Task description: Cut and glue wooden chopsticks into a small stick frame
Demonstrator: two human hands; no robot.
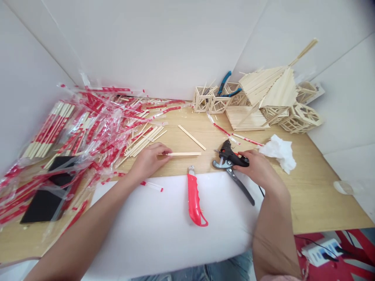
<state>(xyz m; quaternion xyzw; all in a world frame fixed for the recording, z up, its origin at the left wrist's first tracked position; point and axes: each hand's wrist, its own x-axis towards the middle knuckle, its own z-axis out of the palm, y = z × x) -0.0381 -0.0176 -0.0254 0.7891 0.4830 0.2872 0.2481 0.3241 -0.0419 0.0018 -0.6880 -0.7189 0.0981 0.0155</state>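
Note:
Between the fingertips of my left hand (152, 158) is a pair of pale wooden chopsticks (187, 154), lying side by side and pointing right. My right hand (258, 168) is closed around a black hot glue gun (230, 153), whose nozzle points left. Partly under the glue gun lies a hand cutter (241, 187) with grey jaws and a dark handle. A red utility knife (194, 199) rests on the white sheet (152, 230) between my forearms. A single loose stick (191, 137) lies on the wooden table beyond the held pair.
Red-and-clear chopstick wrappers (99, 117) and loose chopsticks (146, 141) heap up at left, over a black flat object (43, 205). At the back right stand a stick-built model house (268, 88) and blue-handled pliers (225, 84). Crumpled tissue (279, 152) lies right; a power strip (322, 251) sits below.

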